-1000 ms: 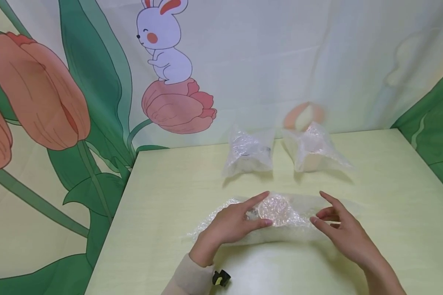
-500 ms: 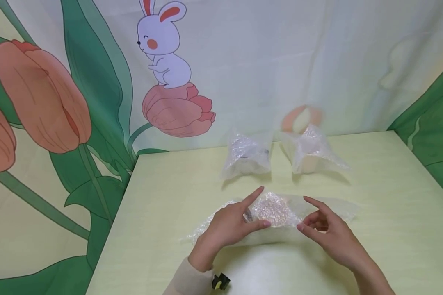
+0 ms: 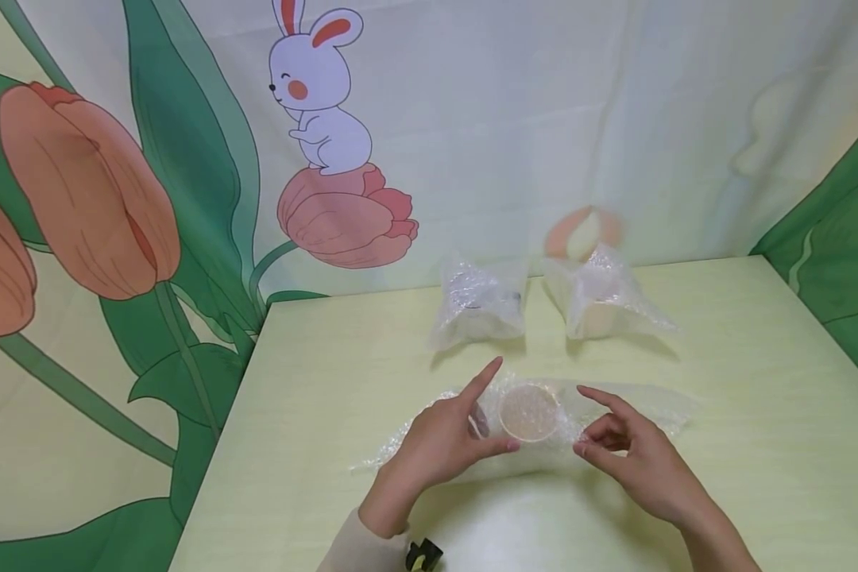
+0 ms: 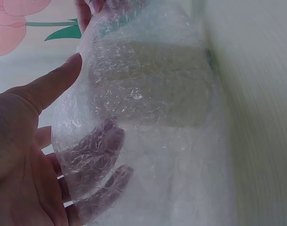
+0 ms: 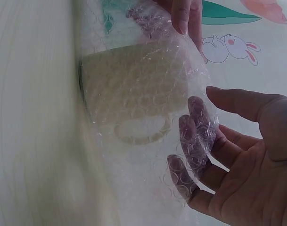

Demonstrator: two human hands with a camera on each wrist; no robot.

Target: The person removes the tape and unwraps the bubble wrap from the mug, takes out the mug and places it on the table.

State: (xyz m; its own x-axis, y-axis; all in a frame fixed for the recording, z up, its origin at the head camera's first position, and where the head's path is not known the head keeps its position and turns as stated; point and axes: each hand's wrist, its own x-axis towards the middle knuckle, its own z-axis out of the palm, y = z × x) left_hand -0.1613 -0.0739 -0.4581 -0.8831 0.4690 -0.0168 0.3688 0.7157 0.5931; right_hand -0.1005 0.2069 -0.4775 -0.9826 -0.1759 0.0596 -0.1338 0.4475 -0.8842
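A mug (image 3: 528,413) stands upright inside bubble wrap (image 3: 639,401) on the table, its round rim facing up in the head view. Through the wrap, the right wrist view shows its pale body and handle (image 5: 145,132). My left hand (image 3: 439,437) holds the wrap left of the mug, thumb on the near side, other fingers seen through the plastic in the left wrist view. On the other side, my right hand (image 3: 639,453) holds the wrap loosely with curled fingers behind it; its thumb stands apart from them in the right wrist view.
Two more bubble-wrapped bundles stand farther back: one at left (image 3: 479,306) and one at right (image 3: 600,298). Behind the pale yellow table (image 3: 314,373) hangs a printed cloth (image 3: 486,143) with tulips and a rabbit. A small black object (image 3: 423,554) sits by the left sleeve.
My right hand has moved left, closer to the mug. The left hand has barely shifted. The mug's rim shows more clearly now, with less glare from the plastic over it.
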